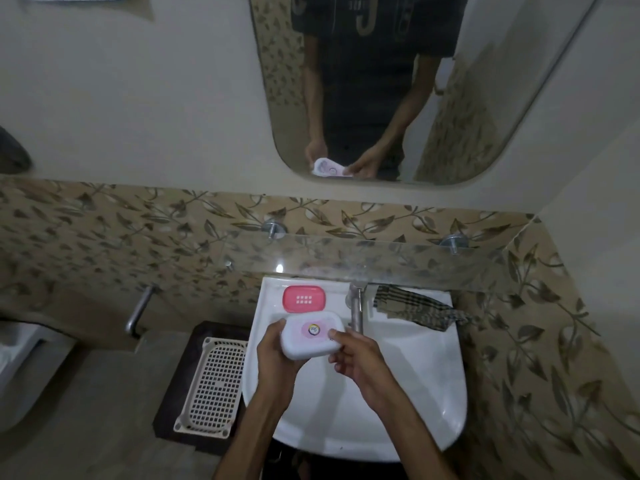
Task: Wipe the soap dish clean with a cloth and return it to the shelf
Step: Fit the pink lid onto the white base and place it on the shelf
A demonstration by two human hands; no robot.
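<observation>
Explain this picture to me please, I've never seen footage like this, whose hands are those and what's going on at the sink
There is no machine here. One wide camera worn on a person's head looks forward and down, so the two arms at the bottom are that person's own. The mirror above shows the same person from the front.

The left hand and right hand together hold a white soap dish with a round sticker, over a white sink. On the sink's back ledge lie a pink slotted tray, left of the tap, and a checked cloth to its right. Neither hand touches the cloth. Above the sink is a glass shelf. On the floor to the left lies a plastic basket.
</observation>
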